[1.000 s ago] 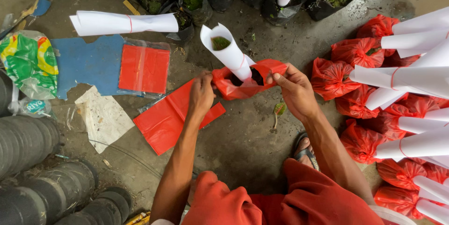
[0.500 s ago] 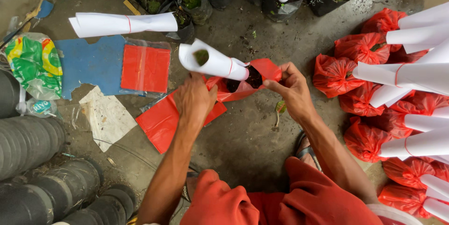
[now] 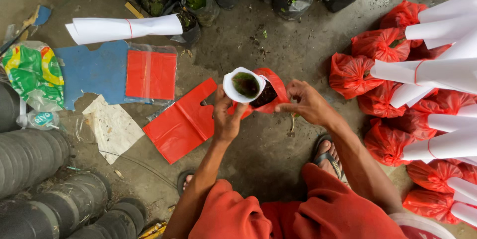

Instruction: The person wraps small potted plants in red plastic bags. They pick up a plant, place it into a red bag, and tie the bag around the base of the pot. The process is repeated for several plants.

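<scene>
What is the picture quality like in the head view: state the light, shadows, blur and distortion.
Head view: soft, even light, faint shadows on the concrete floor; no glare; left hand, right hand and the paper-wrapped plant are sharp; wide-angle lens bends the stacked black pots at the edge.

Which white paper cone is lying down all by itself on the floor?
The long cone at the upper left, above the blue sheet. It lies flat and alone; the others stand in pots, are piled at right, or are held.

The small dark seedling pot [image 3: 264, 96] is mostly hidden inside its red plastic bag [image 3: 276, 87]. At three o'clock, the white paper cones [image 3: 437, 72] run off the edge; at nine, the stacked black pots [image 3: 30, 154] do too.
</scene>
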